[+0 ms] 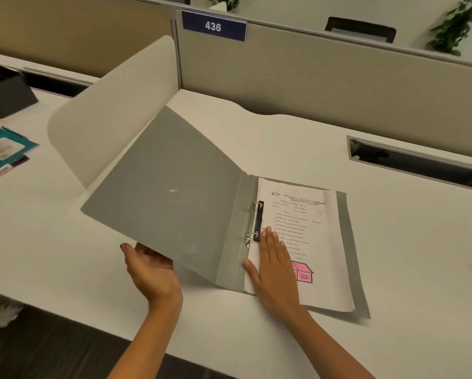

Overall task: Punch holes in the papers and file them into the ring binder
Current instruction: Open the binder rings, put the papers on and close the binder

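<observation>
White table (pixel 393 242) fills most of the view, with a dark floor strip at the near left edge. Nearest, two bare forearms reach in from the bottom. Left hand (pixel 150 272) is palm-up, fingers spread and loosely curled under the near edge of the front cover (pixel 163 187), propping it tilted off the table; it supports rather than pinches. Right hand (pixel 273 263) lies flat and open, fingers together, pressing the papers (pixel 325 242) just right of the rings (pixel 254 222).

Ring binder (pixel 352 255) sits at centre, its back cover flat on the table, the papers stacked in it with their left edge at the rings; whether the rings are snapped shut I cannot tell. A pink house drawing shows on the top sheet.

Filing looks all but done; this appears to be the closing step. Next the left hand would need to swing the cover over to the right while the right hand slides out.

Farther off stand a grey partition (pixel 311 83) with a "436" sign (pixel 214 26), and plants.
</observation>
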Motion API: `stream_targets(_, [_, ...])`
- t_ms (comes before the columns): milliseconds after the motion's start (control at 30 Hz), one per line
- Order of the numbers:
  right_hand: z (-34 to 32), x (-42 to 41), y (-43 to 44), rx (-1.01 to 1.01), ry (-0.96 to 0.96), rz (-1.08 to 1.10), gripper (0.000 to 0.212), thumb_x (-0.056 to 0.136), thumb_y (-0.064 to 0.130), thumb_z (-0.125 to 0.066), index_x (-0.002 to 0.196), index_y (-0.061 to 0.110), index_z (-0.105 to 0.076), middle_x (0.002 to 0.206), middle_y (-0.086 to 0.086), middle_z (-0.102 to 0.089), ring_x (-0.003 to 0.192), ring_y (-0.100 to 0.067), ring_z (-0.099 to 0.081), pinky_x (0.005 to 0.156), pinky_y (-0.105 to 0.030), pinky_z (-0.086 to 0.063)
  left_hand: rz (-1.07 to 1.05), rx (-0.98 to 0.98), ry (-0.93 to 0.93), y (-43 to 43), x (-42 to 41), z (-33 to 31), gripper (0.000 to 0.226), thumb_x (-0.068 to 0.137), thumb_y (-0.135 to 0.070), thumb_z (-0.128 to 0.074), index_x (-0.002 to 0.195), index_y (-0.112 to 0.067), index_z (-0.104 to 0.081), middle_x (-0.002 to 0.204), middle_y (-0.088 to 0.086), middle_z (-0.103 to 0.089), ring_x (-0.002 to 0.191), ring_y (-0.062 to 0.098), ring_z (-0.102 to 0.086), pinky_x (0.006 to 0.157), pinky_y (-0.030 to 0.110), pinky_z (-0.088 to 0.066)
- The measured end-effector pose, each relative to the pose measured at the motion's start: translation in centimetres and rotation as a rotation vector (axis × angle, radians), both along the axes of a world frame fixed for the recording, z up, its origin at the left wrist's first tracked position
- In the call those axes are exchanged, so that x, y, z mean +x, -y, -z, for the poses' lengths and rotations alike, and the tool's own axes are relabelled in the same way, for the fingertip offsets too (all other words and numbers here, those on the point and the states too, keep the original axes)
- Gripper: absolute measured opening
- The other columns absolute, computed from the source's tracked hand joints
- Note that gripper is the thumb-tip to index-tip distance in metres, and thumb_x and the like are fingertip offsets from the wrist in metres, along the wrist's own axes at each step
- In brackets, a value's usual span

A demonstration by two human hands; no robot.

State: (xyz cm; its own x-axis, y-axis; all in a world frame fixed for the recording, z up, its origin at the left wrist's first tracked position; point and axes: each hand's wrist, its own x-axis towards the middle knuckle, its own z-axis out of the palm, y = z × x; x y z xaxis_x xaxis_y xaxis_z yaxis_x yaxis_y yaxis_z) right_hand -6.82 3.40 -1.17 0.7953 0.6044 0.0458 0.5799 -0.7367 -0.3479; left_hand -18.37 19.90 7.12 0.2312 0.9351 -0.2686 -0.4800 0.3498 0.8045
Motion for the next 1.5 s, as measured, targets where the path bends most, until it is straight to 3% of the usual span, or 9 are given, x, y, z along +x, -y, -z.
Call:
stream_targets(133, [-0.5, 0.1, 0.3, 0.144, -0.033, 0.052, 0.066, 0.093, 0.058, -0.022, 0.15, 0.025, -0.02, 0.158, 0.013, -0.016, 0.145, -0.005, -0.012, 0.12, -0.028, -0.008, 0.136, -0.029, 0.058, 0.5, 0.5, -0.6, 0.055, 0.101, -0.039, -0.032, 0.065, -0.028, -0.072, 0.058, -0.012, -0.063, 0.056, 0.005, -0.06, 0.057, 0.017, -0.05])
stream_targets(267, [-2.0, 0.3, 0.6, 0.509, -0.271, 0.193, 0.045, 0.092, 0.045, -0.038, 0.126, 0.023, -0.058, 0.13, 0.01, -0.056, 0.123, -0.005, -0.043, 0.109, -0.036, -0.035, 0.344, 0.063, -0.01, 1.7, 2.0, -1.3, 0.056, 0.102, -0.017, -0.025, 0.077, -0.033, -0.073, 0.071, -0.012, -0.071, 0.069, 0.005, -0.066, 0.063, 0.018, -0.054])
stream_targets(533, [-5.0, 1.2, 2.7, 0.917, -0.677, 0.43, 0.03, 0.099, 0.022, -0.044, 0.103, 0.013, -0.072, 0.099, 0.001, -0.063, 0.068, 0.001, -0.052, 0.057, -0.006, -0.046, 0.695, 0.246, -0.103, 3.4, 3.9, -3.3, 0.031, 0.099, -0.022, -0.032, 0.094, -0.013, -0.06, 0.067, -0.008, -0.069, 0.068, 0.008, -0.062, 0.057, 0.019, -0.052])
stream_targets(600, [-5.0, 1.5, 3.4, 0.922, -0.694, 0.431, 0.033, 0.099, 0.024, -0.043, 0.095, 0.013, -0.074, 0.088, 0.006, -0.063, 0.067, -0.001, -0.052, 0.06, -0.009, -0.046, 0.803, 0.321, -0.072, 3.7, 4.3, -4.1, 0.056, 0.085, -0.044, -0.051, 0.118, 0.002, -0.055, 0.088, 0.002, -0.07, 0.07, 0.002, -0.066, 0.06, 0.014, -0.052])
stream_targets(700, [-4.8, 2.1, 4.1, 0.979, -0.754, 0.459, 0.036, 0.099, 0.024, -0.042, 0.091, 0.01, -0.075, 0.077, 0.008, -0.063, 0.065, -0.008, -0.05, 0.069, -0.019, -0.049, 0.987, 0.564, -0.119, 3.6, 5.1, -3.9, 0.063, 0.09, -0.048, -0.046, 0.147, -0.028, -0.03, 0.148, -0.01, -0.041, 0.128, 0.007, -0.048, 0.1, 0.032, -0.047])
stream_targets(933, [-6.6, 3.9, 6.4, 1.345, -1.131, 0.525, 0.05, 0.098, 0.016, -0.038, 0.063, 0.013, -0.074, 0.068, -0.008, -0.068, 0.058, -0.019, -0.06, 0.052, -0.025, -0.052, 1.05, 0.839, -0.293, 5.6, 6.6, -3.4, 0.06, 0.089, -0.053, -0.036, 0.146, -0.047, -0.019, 0.153, -0.027, -0.024, 0.139, 0.002, -0.03, 0.114, 0.043, -0.031])
stream_targets(1033, [-8.0, 4.5, 8.4, 1.433, -1.114, 0.506, 0.052, 0.099, 0.02, -0.037, 0.068, 0.015, -0.078, 0.072, -0.005, -0.072, 0.064, -0.017, -0.067, 0.061, -0.027, -0.058, 1.069, 0.954, -0.34, 6.3, 7.2, -2.9, 0.056, 0.092, -0.053, -0.033, 0.145, -0.05, -0.014, 0.155, -0.024, -0.019, 0.143, 0.01, -0.026, 0.115, 0.051, -0.026])
stream_targets(1233, [-11.8, 5.7, 12.8, 1.426, -1.101, 0.481, 0.05, 0.096, 0.049, -0.037, 0.112, 0.012, -0.067, 0.105, -0.005, -0.071, 0.082, -0.018, -0.068, 0.067, -0.029, -0.056, 1.076, 1.253, -0.444, 7.8, 8.1, -2.2, 0.062, 0.093, -0.053, -0.031, 0.15, -0.036, -0.011, 0.159, -0.019, -0.004, 0.145, -0.001, 0.001, 0.121, 0.041, 0.0])
stream_targets(1500, [-15.1, 6.8, 14.5, 0.713, -0.676, 0.673, 0.058, 0.096, 0.053, -0.034, 0.099, 0.008, -0.07, 0.098, -0.005, -0.071, 0.09, -0.026, -0.066, 0.082, -0.038, -0.051, 1.113, 1.47, -0.624, 10.8, 9.4, -0.1, 0.061, 0.094, -0.056, -0.016, 0.15, -0.034, -0.008, 0.16, -0.014, 0.004, 0.145, 0.001, 0.013, 0.12, 0.038, 0.007])
